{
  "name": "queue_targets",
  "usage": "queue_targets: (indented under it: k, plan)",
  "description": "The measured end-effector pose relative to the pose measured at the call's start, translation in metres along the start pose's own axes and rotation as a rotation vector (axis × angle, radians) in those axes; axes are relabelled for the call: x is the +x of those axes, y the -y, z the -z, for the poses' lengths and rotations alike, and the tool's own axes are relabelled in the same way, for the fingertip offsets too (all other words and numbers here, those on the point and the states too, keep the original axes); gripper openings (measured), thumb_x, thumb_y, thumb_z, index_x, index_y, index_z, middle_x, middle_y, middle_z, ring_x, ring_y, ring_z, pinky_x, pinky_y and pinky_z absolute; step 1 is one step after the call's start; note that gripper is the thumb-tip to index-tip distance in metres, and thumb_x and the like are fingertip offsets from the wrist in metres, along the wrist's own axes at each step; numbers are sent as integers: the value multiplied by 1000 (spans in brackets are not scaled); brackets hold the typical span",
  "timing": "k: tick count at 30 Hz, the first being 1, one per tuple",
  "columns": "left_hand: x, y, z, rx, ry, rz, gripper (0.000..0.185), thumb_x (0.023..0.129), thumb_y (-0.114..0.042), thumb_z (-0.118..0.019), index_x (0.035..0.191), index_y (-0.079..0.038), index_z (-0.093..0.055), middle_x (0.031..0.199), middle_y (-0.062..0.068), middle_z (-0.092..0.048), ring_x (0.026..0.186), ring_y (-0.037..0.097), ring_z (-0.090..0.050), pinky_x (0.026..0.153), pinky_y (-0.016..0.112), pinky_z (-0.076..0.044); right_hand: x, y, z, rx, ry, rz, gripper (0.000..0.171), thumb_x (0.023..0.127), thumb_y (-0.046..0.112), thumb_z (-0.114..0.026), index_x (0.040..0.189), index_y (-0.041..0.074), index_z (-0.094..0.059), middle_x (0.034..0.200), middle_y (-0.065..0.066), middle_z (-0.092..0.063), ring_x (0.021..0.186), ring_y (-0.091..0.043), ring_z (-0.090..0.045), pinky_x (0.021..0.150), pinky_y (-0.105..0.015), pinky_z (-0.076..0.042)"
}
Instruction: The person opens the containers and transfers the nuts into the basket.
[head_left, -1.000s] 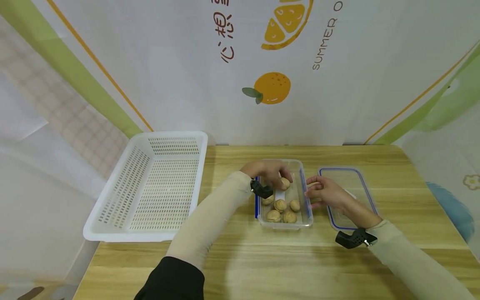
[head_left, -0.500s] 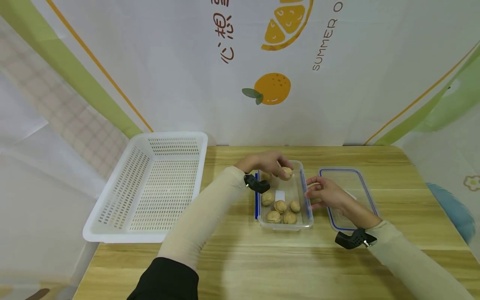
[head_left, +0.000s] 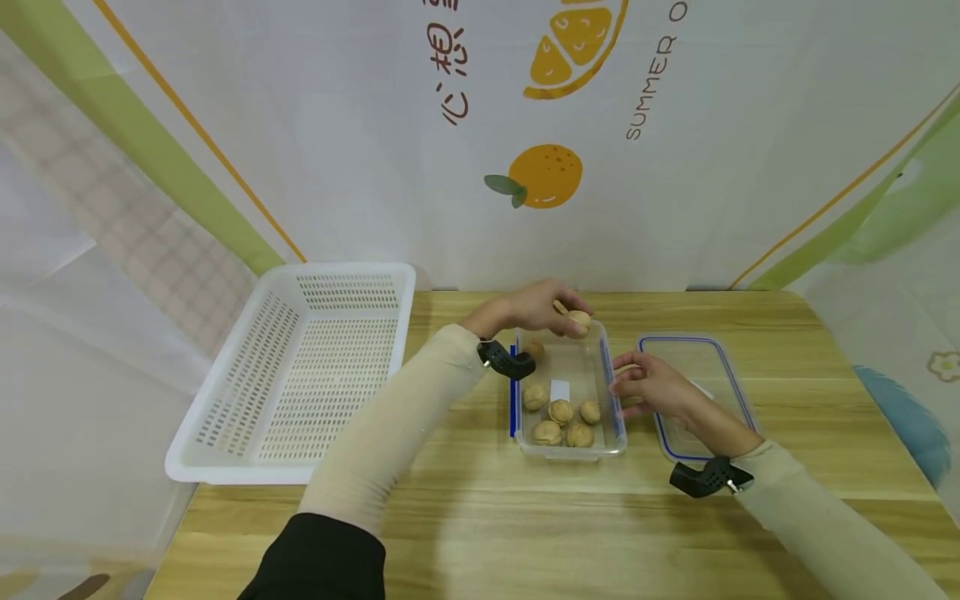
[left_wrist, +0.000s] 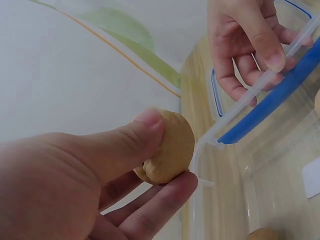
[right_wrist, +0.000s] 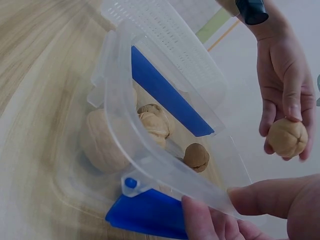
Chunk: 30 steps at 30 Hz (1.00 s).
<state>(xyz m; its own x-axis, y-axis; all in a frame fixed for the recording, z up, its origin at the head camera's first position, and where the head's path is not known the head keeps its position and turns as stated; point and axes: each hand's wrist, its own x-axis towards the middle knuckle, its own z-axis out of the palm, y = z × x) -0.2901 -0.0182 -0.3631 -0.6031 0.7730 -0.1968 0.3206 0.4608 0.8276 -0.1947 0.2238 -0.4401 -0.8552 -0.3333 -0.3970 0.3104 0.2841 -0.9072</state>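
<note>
A clear plastic container with blue clips stands mid-table and holds several walnuts. My left hand hovers above the container's far end, thumb and fingers pinching one walnut, seen close in the left wrist view and from below in the right wrist view. My right hand holds the container's right rim, its fingers curled on the clear edge beside a blue clip.
A white perforated basket sits at the table's left edge, overhanging it a little. The container's lid with a blue seal lies flat to the right, under my right wrist. A printed backdrop rises right behind the wooden table.
My left hand has lifted a walnut out of the container and risen toward its far end. My right hand has stayed on the rim.
</note>
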Motion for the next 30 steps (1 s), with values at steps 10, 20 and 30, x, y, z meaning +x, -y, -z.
queue_targets:
  k: [10, 20, 30]
  plan:
    - [-9, -5, 11, 22, -45, -27, 41, 96, -12, -73, 135, -2, -64, 135, 12, -61, 122, 26, -58, 93, 25, -53, 2, -2, 1, -1, -6, -7, 46, 100, 1, -59, 137, -10, -35, 101, -7, -60, 90, -16, -62, 77, -37, -62]
    - [-23, -4, 30, 44, -107, -60, 42, 94, -13, -75, 133, -3, -65, 128, 9, -66, 117, 22, -59, 98, 26, -50, 3, -3, 1, 7, -14, -6, 43, 100, 0, -58, 136, -10, -36, 100, -7, -60, 89, -15, -63, 75, -37, -62]
    - [-50, -6, 52, 7, -167, -32, 43, 95, -13, -74, 135, -4, -63, 133, 9, -63, 120, 24, -60, 100, 31, -51, 3, -3, 0, 13, -11, -7, 44, 100, 0, -58, 136, -9, -36, 99, -6, -59, 88, -15, -63, 74, -36, -62]
